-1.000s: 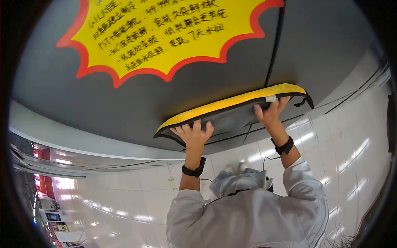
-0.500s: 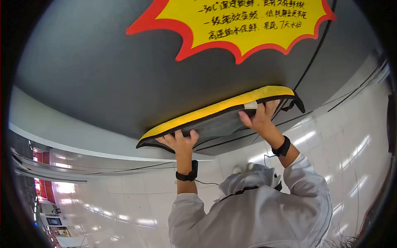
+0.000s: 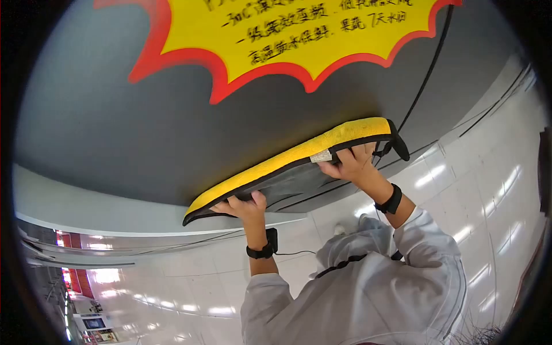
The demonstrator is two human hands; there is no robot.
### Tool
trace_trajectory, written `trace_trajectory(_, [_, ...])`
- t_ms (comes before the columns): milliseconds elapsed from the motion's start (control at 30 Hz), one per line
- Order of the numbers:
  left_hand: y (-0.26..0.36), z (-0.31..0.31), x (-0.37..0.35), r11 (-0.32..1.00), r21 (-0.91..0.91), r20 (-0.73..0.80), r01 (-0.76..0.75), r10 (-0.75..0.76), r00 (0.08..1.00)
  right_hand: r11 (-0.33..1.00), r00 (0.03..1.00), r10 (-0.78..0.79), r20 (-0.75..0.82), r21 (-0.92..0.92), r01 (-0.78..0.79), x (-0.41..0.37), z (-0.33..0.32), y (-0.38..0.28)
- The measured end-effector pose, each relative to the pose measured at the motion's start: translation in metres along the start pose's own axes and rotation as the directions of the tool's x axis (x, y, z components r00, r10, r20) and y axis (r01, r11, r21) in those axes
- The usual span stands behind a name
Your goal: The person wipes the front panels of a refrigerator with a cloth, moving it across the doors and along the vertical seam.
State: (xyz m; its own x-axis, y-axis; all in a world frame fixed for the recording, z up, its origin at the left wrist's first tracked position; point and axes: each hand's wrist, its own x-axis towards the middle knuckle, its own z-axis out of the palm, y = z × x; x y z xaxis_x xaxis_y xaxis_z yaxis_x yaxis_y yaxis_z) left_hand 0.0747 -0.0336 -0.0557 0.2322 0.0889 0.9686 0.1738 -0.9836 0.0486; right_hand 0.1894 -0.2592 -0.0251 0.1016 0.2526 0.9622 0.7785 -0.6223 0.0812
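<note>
A yellow cleaning cloth (image 3: 345, 133) with black edging and a grey underside lies pressed along a dark grey upright panel (image 3: 126, 149). My left hand (image 3: 244, 208) grips its lower left part, fingers tucked behind the edge and thumb up. Near the right end, beside a small pale label (image 3: 321, 156), my right hand (image 3: 353, 164) holds the cloth too. Some fingertips of both hands are hidden by it. A black strap circles each wrist, with a small device on the left one.
Above the cloth, a yellow and red starburst sign (image 3: 287, 46) with handwritten characters is on the panel. A thin dark seam (image 3: 425, 86) runs down at right. Glossy pale floor tiles (image 3: 190, 287) lie below, and a pale ledge (image 3: 115, 207) borders the panel at left.
The view has shifted, so sign and cloth both appear further left. Both hands keep hold of the cloth, and its left end sits slightly lower in view.
</note>
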Motion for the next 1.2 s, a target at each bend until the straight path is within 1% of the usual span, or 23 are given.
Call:
trace_trajectory(33, [0.001,-0.001,-0.001,1.0,0.015,0.005,0.017,-0.017,1.0,1.0,1.0,0.0,0.014,0.003,0.0,0.002,-0.001,0.0])
trace_trajectory(67, [0.001,0.0,0.001,1.0,-0.017,-0.004,-0.004,0.003,1.0,1.0,1.0,0.008,-0.022,0.009,-0.008,0.003,0.001,0.0])
trace_trajectory(167, [-0.005,0.002,-0.005,0.999,0.006,0.0,-0.033,0.033,0.999,1.0,0.999,0.023,-0.044,-0.019,-0.024,-0.004,0.007,-0.003])
trace_trajectory(200, [-0.006,0.001,-0.006,0.999,0.007,0.016,-0.032,0.032,0.999,0.999,1.0,0.026,-0.011,-0.046,-0.026,-0.002,0.003,-0.004])
trace_trajectory(233, [-0.007,0.001,-0.006,0.999,0.009,0.011,-0.035,0.035,0.999,0.999,1.0,0.025,-0.017,-0.045,-0.026,-0.003,0.005,-0.005])
trace_trajectory(300, [-0.007,0.0,-0.008,0.999,0.012,0.016,-0.035,0.035,0.999,0.998,0.998,0.042,-0.056,-0.042,-0.045,-0.006,0.008,-0.005])
trace_trajectory(367, [-0.007,-0.001,-0.007,1.0,0.003,0.014,-0.028,0.028,1.0,0.999,0.998,0.015,-0.067,-0.044,-0.018,-0.001,0.005,-0.006])
trace_trajectory(433, [-0.009,-0.002,-0.007,0.996,-0.011,0.065,-0.089,0.089,0.994,0.998,0.998,0.041,-0.037,-0.042,-0.042,0.001,0.005,-0.006])
trace_trajectory(500, [-0.008,-0.001,-0.003,0.997,-0.017,0.042,-0.081,0.082,0.996,0.997,0.998,0.035,-0.057,-0.064,-0.039,-0.001,0.007,-0.006])
trace_trajectory(567, [-0.011,-0.001,-0.005,0.995,-0.005,0.051,-0.101,0.101,0.994,0.996,0.998,0.056,-0.022,-0.068,-0.057,-0.004,0.008,-0.006])
trace_trajectory(600, [-0.011,-0.001,-0.003,0.993,-0.028,0.032,-0.118,0.119,0.992,0.996,0.998,0.05,-0.023,-0.07,-0.052,-0.005,0.009,-0.004])
trace_trajectory(700, [-0.015,0.0,-0.012,0.995,-0.008,0.067,-0.104,0.104,0.992,0.995,0.997,0.027,-0.072,-0.097,-0.034,-0.006,0.01,-0.005])
trace_trajectory(733, [-0.017,0.001,-0.014,0.992,-0.001,0.052,-0.124,0.124,0.991,0.993,0.996,0.007,-0.09,-0.114,-0.017,-0.006,0.011,-0.006])
trace_trajectory(833, [-0.018,-0.003,-0.007,0.99,-0.001,0.069,-0.142,0.142,0.987,0.995,0.996,0.024,-0.081,-0.099,-0.032,-0.006,0.011,-0.008])
trace_trajectory(867, [-0.014,-0.002,-0.003,0.99,-0.042,0.038,-0.134,0.136,0.99,0.994,0.998,0.039,-0.055,-0.097,-0.044,-0.009,0.011,-0.007])
trace_trajectory(900, [-0.015,-0.002,-0.001,0.991,-0.04,0.039,-0.131,0.132,0.99,0.995,0.998,0.036,-0.053,-0.094,-0.041,-0.009,0.012,-0.007])
trace_trajectory(967, [-0.019,-0.004,0.001,0.986,-0.025,0.068,-0.165,0.167,0.984,0.991,0.994,0.056,-0.09,-0.113,-0.066,-0.009,0.014,-0.008])
trace_trajectory(1000, [-0.02,-0.006,0.004,0.987,-0.008,0.069,-0.162,0.162,0.984,0.995,0.992,0.05,-0.115,-0.083,-0.06,-0.009,0.017,-0.008])
trace_trajectory(1033, [-0.023,-0.006,0.007,0.984,-0.009,0.039,-0.176,0.176,0.984,0.994,0.985,0.086,-0.147,-0.05,-0.094,-0.012,0.02,-0.01])
trace_trajectory(1100, [-0.021,0.002,0.004,0.983,0.018,0.04,-0.183,0.182,0.982,0.992,0.986,0.087,-0.14,-0.075,-0.098,-0.018,0.025,-0.004])
trace_trajectory(1133, [-0.022,0.003,0.009,0.977,0.028,0.026,-0.212,0.211,0.977,0.992,0.987,0.087,-0.137,-0.075,-0.098,-0.017,0.025,-0.003])
trace_trajectory(1167, [-0.024,0.004,0.015,0.969,0.032,0.019,-0.243,0.243,0.97,0.994,0.982,0.071,-0.177,-0.068,-0.084,-0.014,0.027,-0.001])
trace_trajectory(1200, [-0.024,0.004,0.021,0.969,0.034,0.021,-0.246,0.246,0.969,0.994,0.98,0.076,-0.183,-0.067,-0.089,-0.01,0.028,0.001])
